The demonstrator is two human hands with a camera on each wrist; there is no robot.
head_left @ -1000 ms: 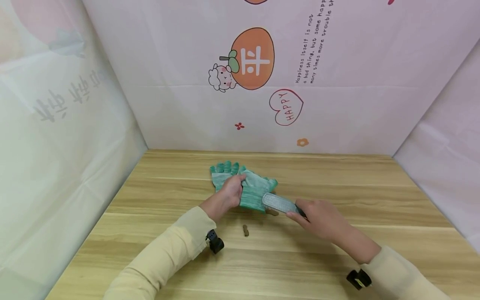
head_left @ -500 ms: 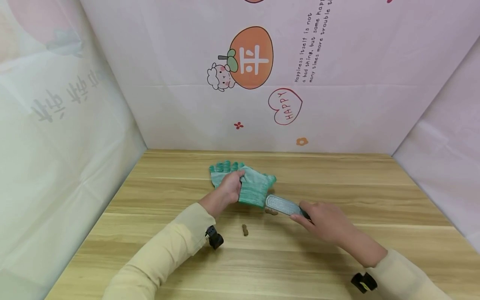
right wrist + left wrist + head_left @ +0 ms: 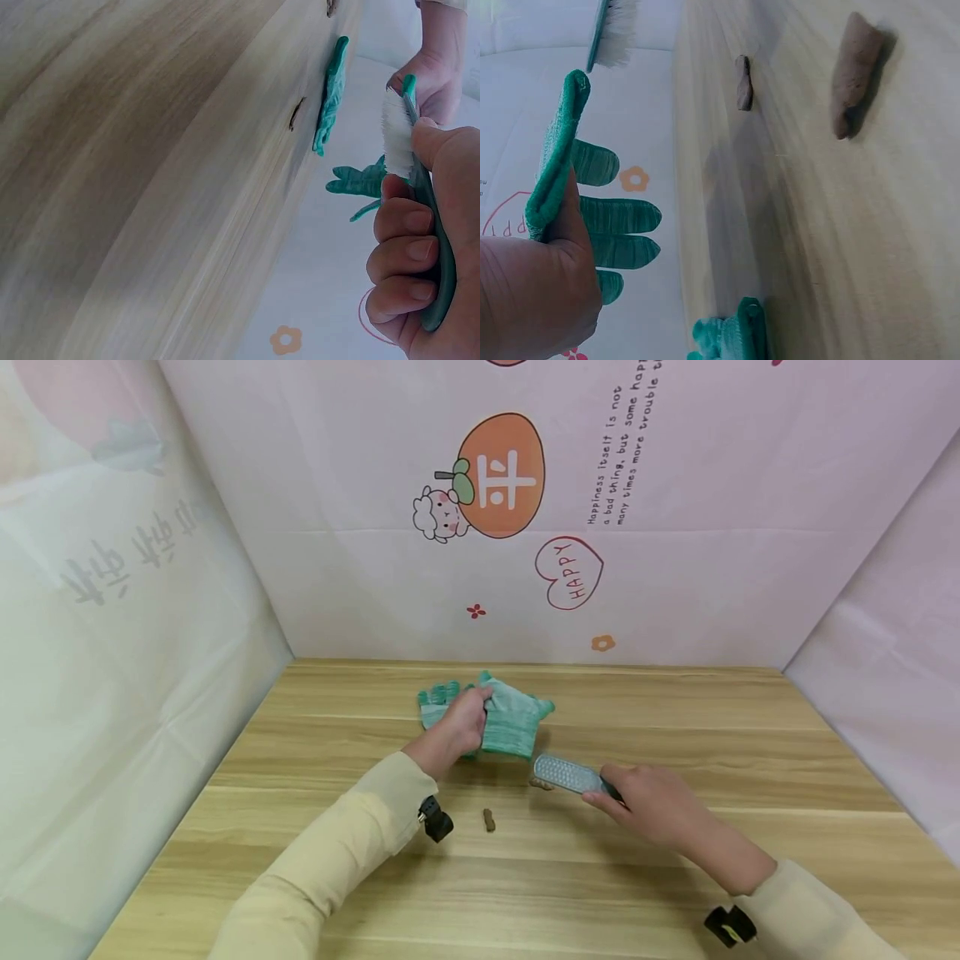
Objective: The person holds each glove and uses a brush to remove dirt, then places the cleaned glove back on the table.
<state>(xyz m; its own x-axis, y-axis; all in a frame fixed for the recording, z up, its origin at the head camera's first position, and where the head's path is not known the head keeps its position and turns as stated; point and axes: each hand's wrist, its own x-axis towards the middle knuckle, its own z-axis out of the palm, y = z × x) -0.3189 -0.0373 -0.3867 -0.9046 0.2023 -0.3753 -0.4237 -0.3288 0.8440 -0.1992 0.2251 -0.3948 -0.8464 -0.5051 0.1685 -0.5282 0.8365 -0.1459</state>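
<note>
My left hand (image 3: 467, 718) pinches a green knitted glove (image 3: 513, 722) by its side, thumb on top. In the left wrist view the glove's fingers (image 3: 620, 215) hang free, well above the table. A second green glove (image 3: 437, 703) lies on the table behind my left hand, partly covered by it. My right hand (image 3: 654, 803) grips the dark handle of a brush (image 3: 564, 773), its grey back facing up. White bristles (image 3: 397, 135) point down in the right wrist view. The brush head stands just off the held glove's cuff, apart from it.
Two small brown lumps rest on the wooden table (image 3: 637, 893): one lump (image 3: 489, 820) nearer me, another lump (image 3: 541, 784) partly under the brush head. A printed white sheet (image 3: 360, 568) rises behind the table, with more sheeting at both sides.
My left hand has lifted the held glove upward and away. The brush, which overlapped the glove's cuff a second ago, has shifted slightly right, leaving a gap.
</note>
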